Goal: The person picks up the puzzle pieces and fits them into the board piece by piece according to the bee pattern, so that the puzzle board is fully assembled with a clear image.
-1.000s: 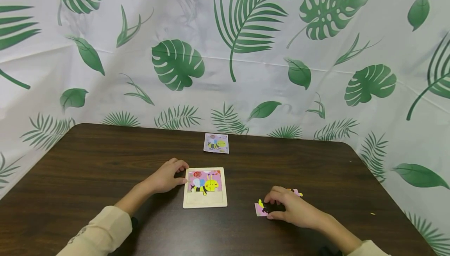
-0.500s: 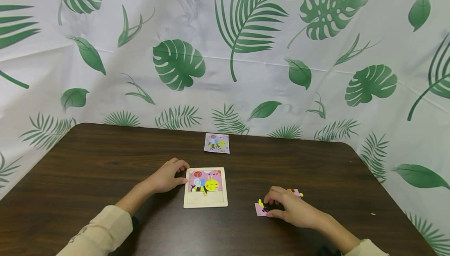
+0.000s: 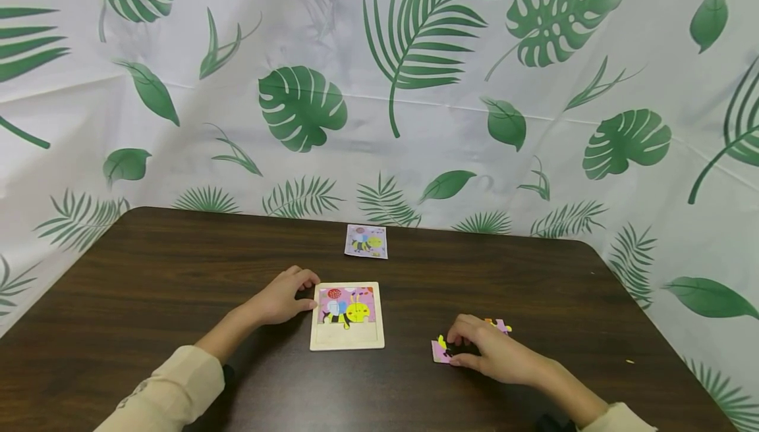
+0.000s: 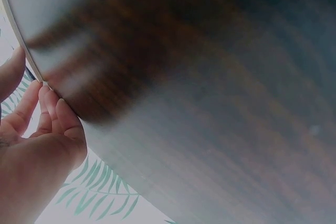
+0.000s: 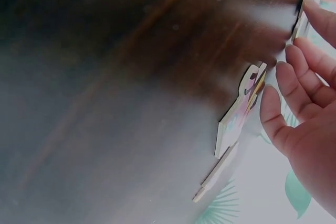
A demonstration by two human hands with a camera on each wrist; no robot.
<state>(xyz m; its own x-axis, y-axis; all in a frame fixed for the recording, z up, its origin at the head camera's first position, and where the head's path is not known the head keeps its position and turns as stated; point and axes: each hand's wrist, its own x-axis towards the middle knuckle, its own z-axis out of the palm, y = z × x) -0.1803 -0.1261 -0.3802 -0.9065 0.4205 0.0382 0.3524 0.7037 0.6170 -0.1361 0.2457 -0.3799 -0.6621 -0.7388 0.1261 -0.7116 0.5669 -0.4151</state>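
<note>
In the head view, a square wooden puzzle board [image 3: 346, 338] lies mid-table. Its upper part holds fitted pieces of a bee picture; the lower strip is bare wood. My left hand [image 3: 280, 300] grips the board's upper left corner, thumb against the left side and fingertips at the corner. On the right, my right hand [image 3: 497, 353] has thumb and fingertips about a pink, yellow and black puzzle piece [image 3: 439, 353], close over the table. In the right wrist view that piece [image 5: 301, 22] appears edge-on between thumb and index finger.
Behind the right hand lie more puzzle pieces [image 3: 501, 325], partly hidden by it; the right wrist view shows a loose piece [image 5: 236, 116] near the fingers. A bee picture card [image 3: 365, 242] lies near the table's far edge. A leaf-patterned cloth [image 3: 415, 149] hangs behind the dark table [image 3: 196, 254].
Almost nothing differs. The piece at my right hand has tilted or shifted very slightly; both hands and the board keep their places.
</note>
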